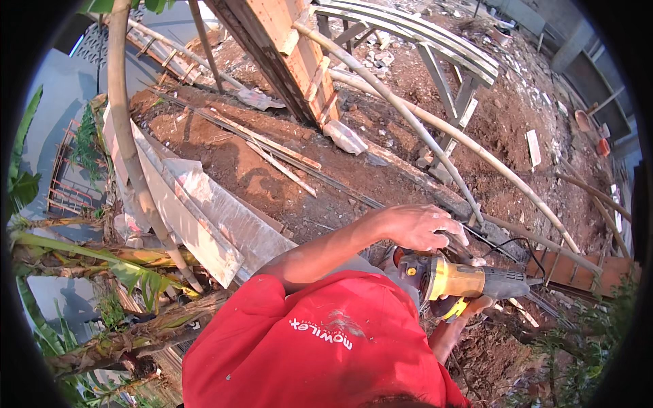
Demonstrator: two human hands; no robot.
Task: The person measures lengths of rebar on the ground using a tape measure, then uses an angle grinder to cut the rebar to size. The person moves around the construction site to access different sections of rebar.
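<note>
We see a slatted wooden bench (pixel 442 44) standing on reddish, rubble-strewn soil (pixel 507 122), a bamboo pole (pixel 118 81) crossing before pale boards (pixel 173 207) at left, and green leaves (pixel 139 275) near its lower end.

Right hand (pixel 480 304) is mostly tucked behind the yellow-and-grey power tool (pixel 465 280), mid-right. Honestly can't tell if the left hand (pixel 422 229) actually touches it. Red shirt (pixel 299 353) gets chopped by the bottom edge, timber post (pixel 282 34) by the top, and the rubble bits (pixel 382 59) up top are too tiny to make out
</note>
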